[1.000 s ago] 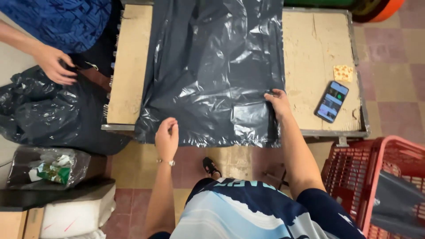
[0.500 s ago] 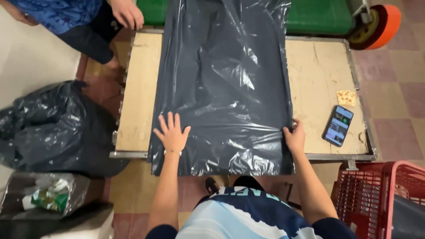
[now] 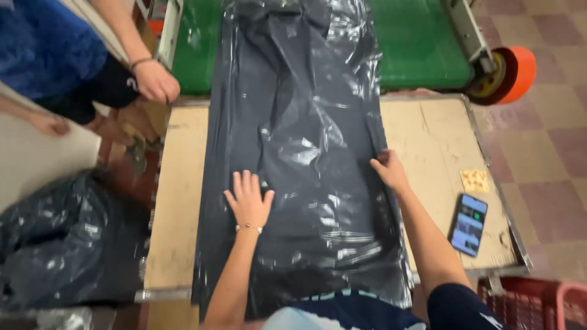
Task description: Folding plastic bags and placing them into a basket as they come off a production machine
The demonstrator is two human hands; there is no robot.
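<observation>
Two hands pressed on a black plastic bag (image 3: 306, 153) spread along the desk (image 3: 428, 140).

The left hand (image 3: 249, 200) lies flat on the bag, fingers spread, its grip open. The right hand (image 3: 389, 171) rests at the bag's right edge, fingers curled; whether its grip pinches the plastic cannot be told. A smartphone (image 3: 468, 224) lies on the desk's right side, near a small cracker (image 3: 474, 179). Another person's hand (image 3: 156, 81) hangs beyond the desk's far left corner.

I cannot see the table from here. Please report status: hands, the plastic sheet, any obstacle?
Left hand flat, open on black plastic sheet. Right hand at sheet's right edge, grip unclear. Sheet lies lengthwise over wooden table. Phone beside, apart from sheet.
</observation>
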